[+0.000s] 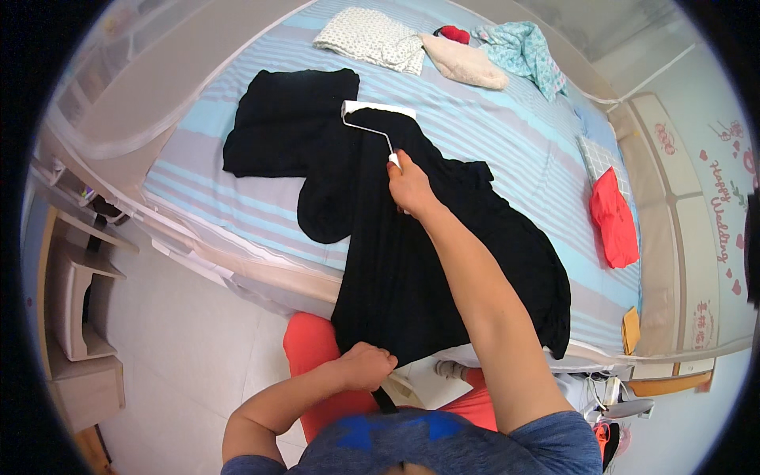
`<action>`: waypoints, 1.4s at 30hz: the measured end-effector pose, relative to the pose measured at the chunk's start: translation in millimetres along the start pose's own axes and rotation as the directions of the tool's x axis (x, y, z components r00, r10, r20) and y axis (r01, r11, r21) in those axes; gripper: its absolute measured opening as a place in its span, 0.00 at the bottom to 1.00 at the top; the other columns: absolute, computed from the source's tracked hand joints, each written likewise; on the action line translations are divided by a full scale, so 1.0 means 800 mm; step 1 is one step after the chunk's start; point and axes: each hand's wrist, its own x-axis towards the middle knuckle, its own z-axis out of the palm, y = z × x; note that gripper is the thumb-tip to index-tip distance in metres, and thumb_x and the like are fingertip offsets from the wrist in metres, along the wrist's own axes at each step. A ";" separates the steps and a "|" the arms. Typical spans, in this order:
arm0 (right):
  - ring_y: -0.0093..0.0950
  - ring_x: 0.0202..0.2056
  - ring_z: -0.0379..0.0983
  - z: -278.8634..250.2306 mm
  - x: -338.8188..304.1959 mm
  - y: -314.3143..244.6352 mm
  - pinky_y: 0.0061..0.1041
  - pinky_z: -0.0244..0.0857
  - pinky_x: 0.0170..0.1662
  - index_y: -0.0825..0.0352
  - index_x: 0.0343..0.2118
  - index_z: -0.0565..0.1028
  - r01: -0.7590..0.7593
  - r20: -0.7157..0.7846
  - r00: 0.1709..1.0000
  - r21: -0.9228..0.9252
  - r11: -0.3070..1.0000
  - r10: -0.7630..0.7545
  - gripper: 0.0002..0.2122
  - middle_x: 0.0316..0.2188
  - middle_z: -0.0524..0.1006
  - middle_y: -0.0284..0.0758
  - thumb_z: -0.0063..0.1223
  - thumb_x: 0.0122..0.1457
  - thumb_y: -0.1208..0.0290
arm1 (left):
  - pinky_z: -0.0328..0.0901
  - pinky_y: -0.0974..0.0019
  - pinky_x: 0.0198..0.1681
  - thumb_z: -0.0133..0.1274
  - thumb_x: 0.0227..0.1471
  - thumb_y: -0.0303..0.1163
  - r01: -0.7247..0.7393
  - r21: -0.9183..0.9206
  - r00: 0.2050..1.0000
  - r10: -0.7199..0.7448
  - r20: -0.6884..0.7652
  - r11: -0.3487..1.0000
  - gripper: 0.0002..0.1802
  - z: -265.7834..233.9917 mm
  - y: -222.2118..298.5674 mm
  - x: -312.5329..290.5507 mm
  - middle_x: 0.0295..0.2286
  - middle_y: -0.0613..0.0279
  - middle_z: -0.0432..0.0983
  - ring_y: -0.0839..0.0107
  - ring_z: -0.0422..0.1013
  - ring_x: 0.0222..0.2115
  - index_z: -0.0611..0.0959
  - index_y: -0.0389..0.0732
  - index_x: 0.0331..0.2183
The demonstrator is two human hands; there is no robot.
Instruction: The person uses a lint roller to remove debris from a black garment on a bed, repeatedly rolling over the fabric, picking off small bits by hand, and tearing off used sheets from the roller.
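Roller (372, 104): white, on a thin bent wire (366, 128), crosswise at the far edge of the black cloth (451, 261), partly hidden by a bit of it; can't tell if pressing down or just resting
Right hand (410, 186): wrapped round the roller's white grip (394, 161), out over the middle of the bed (210, 131), with a long reach forward
Left hand (368, 366): clenched on the near edge of the black cloth, just off the near side of the bed
Black cloth: spread big over the middle of the bed, draped past the near side, curving wide to the right
Far-left black part (289, 119): flat and boxy, with a rounded bit just nearer; can't tell if all one piece with the rest, tbh
Sheet: striped pale blue and grey, kinda creased
Far end, left to right: dotted cloth (368, 39), cream cushion (463, 63), small red thing (454, 33) just behind that, then crumpled teal cloth (522, 57)
Right side: red bundle (613, 222), yellow thing (630, 330) nearer, pale headboard (689, 229) behind both
Left side: pale stand (89, 309) on the floor (182, 317), well apart from the bed
Legs: in red trousers (311, 342), near side, partly covered by the black cloth
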 end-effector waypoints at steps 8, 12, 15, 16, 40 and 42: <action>0.49 0.49 0.71 0.005 0.067 -0.013 0.38 0.66 0.50 0.69 0.59 0.61 0.009 -0.066 0.998 0.023 1.000 -0.008 0.23 0.48 0.72 0.56 0.41 0.63 0.64 | 0.70 0.55 0.37 0.51 0.41 0.25 0.051 -0.027 0.999 -0.051 -0.016 0.998 0.10 -0.008 0.006 0.008 0.30 0.50 0.77 0.54 0.76 0.34 0.79 0.37 0.31; 0.51 0.51 0.68 0.005 0.102 -0.026 0.39 0.61 0.54 0.69 0.59 0.62 0.078 -0.094 0.993 0.051 0.996 -0.073 0.23 0.48 0.71 0.57 0.41 0.63 0.63 | 0.70 0.55 0.37 0.51 0.41 0.25 0.043 -0.053 0.998 -0.045 -0.035 0.998 0.10 -0.004 0.003 0.006 0.31 0.50 0.77 0.54 0.76 0.34 0.79 0.36 0.32; 0.54 0.47 0.69 -0.001 0.117 -0.055 0.43 0.62 0.51 0.68 0.57 0.63 0.235 -0.257 0.934 -0.077 0.969 -0.247 0.22 0.44 0.73 0.59 0.42 0.61 0.64 | 0.70 0.55 0.37 0.50 0.42 0.25 0.073 -0.075 0.997 -0.075 -0.033 0.995 0.10 0.005 -0.001 0.008 0.31 0.48 0.77 0.54 0.76 0.34 0.79 0.36 0.32; 0.54 0.46 0.69 -0.015 0.126 -0.067 0.44 0.62 0.51 0.68 0.57 0.63 0.211 -0.221 0.953 0.002 0.978 -0.205 0.22 0.43 0.73 0.58 0.42 0.61 0.64 | 0.70 0.55 0.37 0.50 0.42 0.25 0.076 -0.088 0.996 -0.079 -0.038 0.993 0.10 0.007 -0.001 0.010 0.31 0.48 0.77 0.53 0.76 0.34 0.78 0.36 0.32; 0.34 0.31 0.75 -0.165 -0.410 0.147 0.26 0.67 0.36 0.62 0.62 0.59 -0.145 -0.068 0.988 -0.087 0.986 0.140 0.23 0.30 0.76 0.48 0.43 0.64 0.70 | 0.40 0.45 0.64 0.59 0.46 0.46 0.123 0.376 0.896 0.061 -0.440 0.919 0.42 -0.012 0.058 0.124 0.60 0.52 0.54 0.59 0.49 0.62 0.63 0.38 0.59; 0.41 0.33 0.78 -0.145 -0.400 0.165 0.29 0.68 0.37 0.61 0.62 0.59 -0.141 -0.019 0.990 -0.135 0.981 0.140 0.23 0.33 0.76 0.52 0.43 0.64 0.69 | 0.39 0.44 0.64 0.58 0.47 0.46 0.094 0.375 0.892 0.090 -0.444 0.922 0.41 -0.010 0.057 0.127 0.60 0.52 0.55 0.59 0.50 0.62 0.64 0.38 0.58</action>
